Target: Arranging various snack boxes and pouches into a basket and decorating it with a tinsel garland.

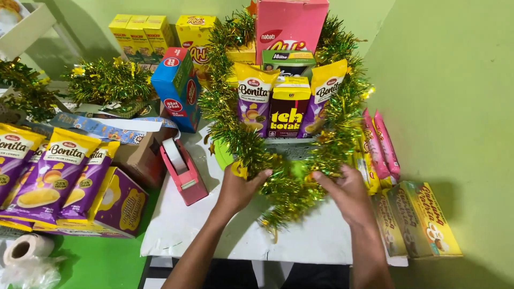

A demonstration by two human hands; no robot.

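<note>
pressing into the front of a green and gold tinsel garland [289, 187], both hands work at the near edge of a snack arrangement on a white board [182, 230]. the left hand [238, 187] has its fingers curled into the tinsel, the thumb tip out toward the middle, gripping a bunch of strands beside a small yellow tag. the right hand [348, 192] lies with fingers stretched leftward and slightly apart, fingertips touching the tinsel; whether it pinches anything i cannot tell.

the garland loops around a green basket [222, 155], up both sides and across the front. inside the loop stand two purple and yellow snack pouches [253, 101], a purple drink carton [288, 109] between them, a small green box [289, 61] behind, and a tall pink box [292, 24] at the back.

a pink tape dispenser [182, 171] sits on the board just left of the left hand. a blue box [179, 88] leans behind it, with yellow boxes [142, 35] farther back. more purple pouches [53, 176] lie at far left on a purple box [120, 206], with a paper roll [27, 249] at the lower left corner. right of the garland, pink wafer packs [383, 144] stand against the green wall [444, 107], and flat yellow boxes [423, 219] lie near the right hand.
</note>
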